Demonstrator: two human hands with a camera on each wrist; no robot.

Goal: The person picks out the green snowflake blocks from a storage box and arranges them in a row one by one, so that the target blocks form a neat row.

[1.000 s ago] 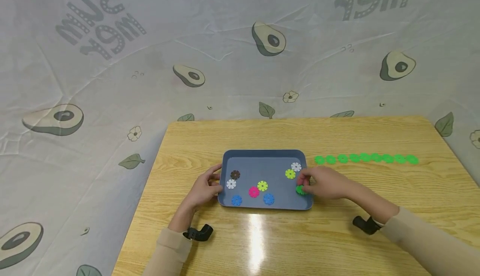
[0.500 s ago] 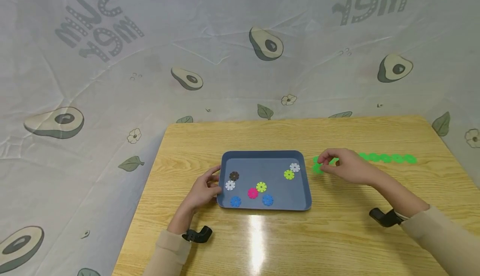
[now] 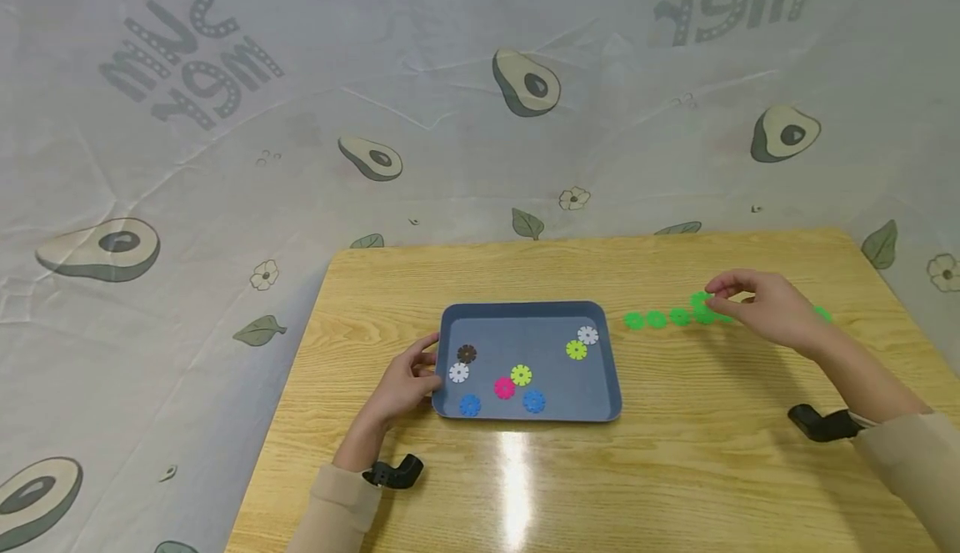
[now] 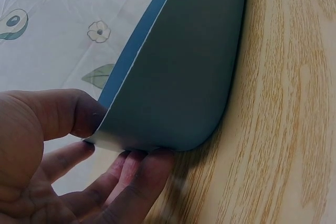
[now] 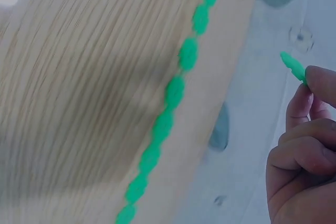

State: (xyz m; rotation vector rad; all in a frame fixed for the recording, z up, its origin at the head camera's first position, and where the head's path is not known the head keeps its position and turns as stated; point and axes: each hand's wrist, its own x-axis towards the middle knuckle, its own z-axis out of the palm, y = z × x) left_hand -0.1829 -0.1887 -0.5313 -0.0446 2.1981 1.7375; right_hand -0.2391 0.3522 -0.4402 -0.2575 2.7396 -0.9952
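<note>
My left hand (image 3: 405, 384) grips the left side of a grey-blue tray (image 3: 525, 413). In the left wrist view the thumb (image 4: 79, 111) hooks over the tray's rim while the other fingers touch its outer side low down. Right of the tray, my right hand (image 3: 772, 307) pinches a green notched disc (image 5: 293, 66) between thumb and fingertips, held above the table. Below that hand runs a row of similar green discs (image 3: 656, 319), partly hidden by it in the head view; the right wrist view shows several (image 5: 174, 93) set edge to edge in a line.
Inside the tray lie notched discs: brown (image 3: 467, 354), pink (image 3: 505, 388), two white, two yellow-green (image 3: 521, 375) and two blue (image 3: 534, 401). A wooden table (image 3: 585, 486) bears everything. Behind it hangs a pale cloth (image 3: 450, 61) printed with avocados.
My right hand has lifted the green disc out of the tray's right side and carried it rightward over the row. My left hand stays at the tray.
</note>
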